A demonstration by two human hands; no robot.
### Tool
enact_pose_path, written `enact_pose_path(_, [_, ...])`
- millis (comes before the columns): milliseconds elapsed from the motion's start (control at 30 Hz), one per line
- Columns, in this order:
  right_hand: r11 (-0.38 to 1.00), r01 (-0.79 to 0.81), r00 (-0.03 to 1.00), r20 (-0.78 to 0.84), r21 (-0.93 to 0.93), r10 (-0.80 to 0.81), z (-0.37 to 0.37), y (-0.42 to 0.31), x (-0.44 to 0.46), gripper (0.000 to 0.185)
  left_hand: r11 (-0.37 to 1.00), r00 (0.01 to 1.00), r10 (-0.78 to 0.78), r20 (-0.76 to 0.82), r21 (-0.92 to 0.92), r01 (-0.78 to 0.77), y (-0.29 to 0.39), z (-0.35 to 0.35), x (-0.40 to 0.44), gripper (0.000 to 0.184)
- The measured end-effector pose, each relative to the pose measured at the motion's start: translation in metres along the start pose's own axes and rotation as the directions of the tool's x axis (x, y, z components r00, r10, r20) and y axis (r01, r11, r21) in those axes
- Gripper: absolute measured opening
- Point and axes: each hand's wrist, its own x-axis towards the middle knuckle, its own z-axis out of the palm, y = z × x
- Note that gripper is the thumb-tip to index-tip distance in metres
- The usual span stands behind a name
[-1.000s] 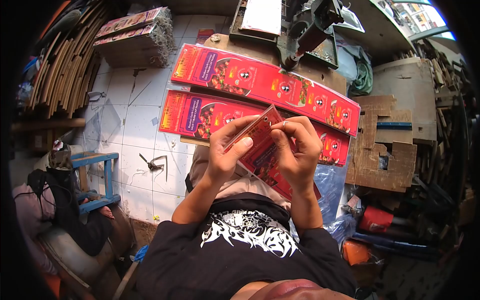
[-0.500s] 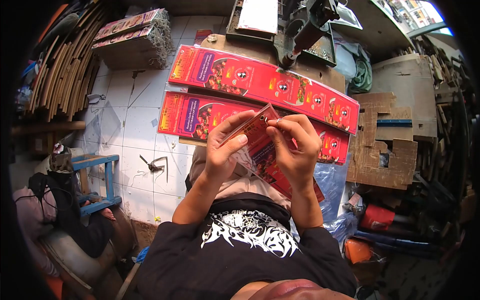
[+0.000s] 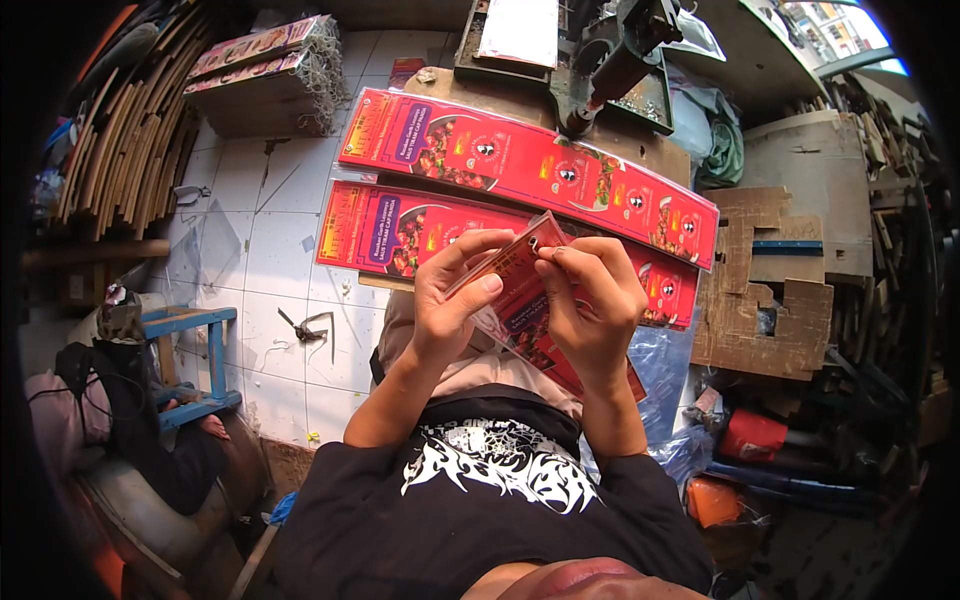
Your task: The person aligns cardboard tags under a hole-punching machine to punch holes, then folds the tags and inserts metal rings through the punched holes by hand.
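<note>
My left hand (image 3: 448, 305) is closed around the edge of a long red printed sign (image 3: 527, 318) with a clear plastic surface, its thumb on the front. The sign slants down toward my lap. At the sign's upper corner my right hand (image 3: 598, 310) has thumb and index finger pinched together beside a small hole. A small, thin light-coloured piece shows by those fingertips; its kind is too small to make out. Behind my hands lie an upper stack of red printed signs (image 3: 525, 155) and a lower stack of similar signs (image 3: 355, 228), which my hands partly cover.
A dark metal press (image 3: 610, 80) stands at the back of the wooden table (image 3: 665, 152), near metal trays. Cut cardboard (image 3: 730, 325) lies at right. On the left are a blue stool frame (image 3: 218, 350), a bundle of signs (image 3: 250, 90) and another person's hand (image 3: 215, 427).
The held sign's upper corner has shifted slightly right and down. My right fingertips have drawn closer together at the corner, and my left hand has turned a little.
</note>
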Motion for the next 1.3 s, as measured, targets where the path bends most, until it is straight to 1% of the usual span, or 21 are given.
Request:
enact_pose_path(100, [1.000, -0.007, 1.000, 0.009, 0.011, 0.007, -0.001, -0.001, 0.001, 0.013, 1.000, 1.000, -0.002, 0.000, -0.004, 0.002, 0.001, 0.001, -0.001, 0.042])
enact_pose_path(200, [0.999, -0.013, 1.000, 0.021, 0.038, 0.012, -0.002, -0.002, 0.003, 0.012, 0.999, 1.000, 0.026, -0.009, 0.032, -0.026, 0.000, 0.000, -0.001, 0.041])
enact_pose_path(300, [1.000, 0.007, 0.999, 0.036, 0.017, -0.008, -0.003, -0.003, 0.004, 0.011, 0.998, 0.999, 0.046, -0.002, 0.042, -0.046, 0.000, -0.002, -0.001, 0.039])
enact_pose_path(400, [1.000, 0.012, 0.998, 0.062, -0.008, -0.012, -0.006, -0.007, 0.007, 0.012, 0.996, 0.996, 0.069, 0.047, 0.057, -0.072, 0.000, -0.006, -0.002, 0.039])
enact_pose_path(467, [1.000, 0.012, 0.998, 0.067, -0.005, -0.011, -0.008, -0.008, 0.008, 0.012, 0.987, 0.993, 0.066, 0.100, 0.137, -0.080, -0.004, -0.013, -0.003, 0.039])
enact_pose_path(600, [1.000, -0.002, 0.997, 0.081, -0.001, 0.002, -0.008, -0.009, 0.009, 0.011, 0.989, 0.994, 0.076, 0.082, 0.117, -0.086, 0.000, -0.005, -0.003, 0.039])
enact_pose_path(633, [1.000, -0.002, 0.997, 0.081, 0.000, 0.002, -0.009, -0.010, 0.009, 0.011, 0.991, 0.997, 0.057, 0.047, 0.116, -0.062, 0.001, -0.002, -0.003, 0.040])
enact_pose_path(700, [0.997, -0.069, 0.993, 0.101, 0.027, 0.065, -0.012, -0.012, 0.010, 0.012, 0.993, 0.999, 0.040, 0.009, 0.115, -0.041, 0.002, -0.001, -0.003, 0.040])
enact_pose_path(733, [0.997, -0.068, 0.993, 0.103, 0.029, 0.064, -0.013, -0.009, 0.009, 0.012, 0.995, 1.000, 0.023, 0.001, 0.092, -0.023, 0.002, -0.002, -0.002, 0.041])
enact_pose_path(800, [0.979, -0.114, 0.992, 0.067, 0.170, 0.104, -0.017, 0.001, 0.004, 0.011, 0.998, 1.000, 0.004, -0.006, 0.069, -0.004, 0.001, -0.003, -0.001, 0.042])
enact_pose_path(833, [0.979, -0.115, 0.992, 0.067, 0.170, 0.105, -0.018, 0.006, 0.004, 0.011, 0.999, 1.000, -0.005, -0.007, 0.043, 0.005, 0.000, -0.005, 0.000, 0.043])
enact_pose_path(900, [0.975, -0.154, 0.984, 0.116, 0.162, 0.136, -0.022, 0.017, 0.005, 0.009, 1.000, 1.000, -0.016, -0.006, 0.018, 0.016, 0.000, -0.006, 0.002, 0.043])
enact_pose_path(933, [0.940, -0.240, 0.963, 0.179, 0.244, 0.199, -0.024, 0.025, 0.001, 0.007, 1.000, 1.000, -0.014, 0.001, 0.003, 0.014, 0.000, -0.006, 0.002, 0.044])
enact_pose_path(967, [0.940, -0.239, 0.964, 0.178, 0.244, 0.199, -0.026, 0.030, -0.002, 0.007, 1.000, 1.000, -0.012, 0.008, -0.012, 0.012, 0.000, -0.006, 0.003, 0.044])
enact_pose_path(1000, [0.856, -0.376, 0.920, 0.252, 0.354, 0.300, -0.027, 0.033, -0.005, 0.008, 1.000, 1.000, -0.011, 0.008, -0.012, 0.011, 0.000, -0.007, 0.004, 0.044])
enact_pose_path(1033, [0.741, -0.504, 0.860, 0.337, 0.444, 0.383, -0.028, 0.036, -0.009, 0.008, 1.000, 1.000, -0.015, 0.022, -0.009, 0.015, -0.001, -0.009, 0.004, 0.045])
enact_pose_path(1067, [0.741, -0.504, 0.860, 0.338, 0.444, 0.382, -0.029, 0.041, -0.013, 0.008, 1.000, 0.999, -0.019, 0.035, -0.007, 0.019, -0.001, -0.010, 0.005, 0.045])
enact_pose_path(1133, [0.662, -0.614, 0.777, 0.473, 0.429, 0.415, -0.031, 0.047, -0.018, 0.010, 0.999, 0.999, -0.041, 0.028, -0.010, 0.041, 0.000, -0.010, 0.005, 0.046])
enact_pose_path(1167, [0.662, -0.615, 0.777, 0.473, 0.429, 0.415, -0.032, 0.048, -0.020, 0.010, 0.998, 0.998, -0.064, 0.023, -0.014, 0.064, 0.000, -0.010, 0.004, 0.046])
enact_pose_path(1233, [0.571, -0.704, 0.702, 0.536, 0.423, 0.469, -0.033, 0.044, -0.021, 0.009, 0.997, 0.997, -0.076, 0.031, -0.029, 0.077, -0.004, -0.012, 0.005, 0.047])
enact_pose_path(1300, [0.593, -0.681, 0.724, 0.517, 0.430, 0.456, -0.033, 0.045, -0.021, 0.009, 0.995, 0.995, -0.087, 0.042, -0.043, 0.089, -0.007, -0.014, 0.006, 0.048])
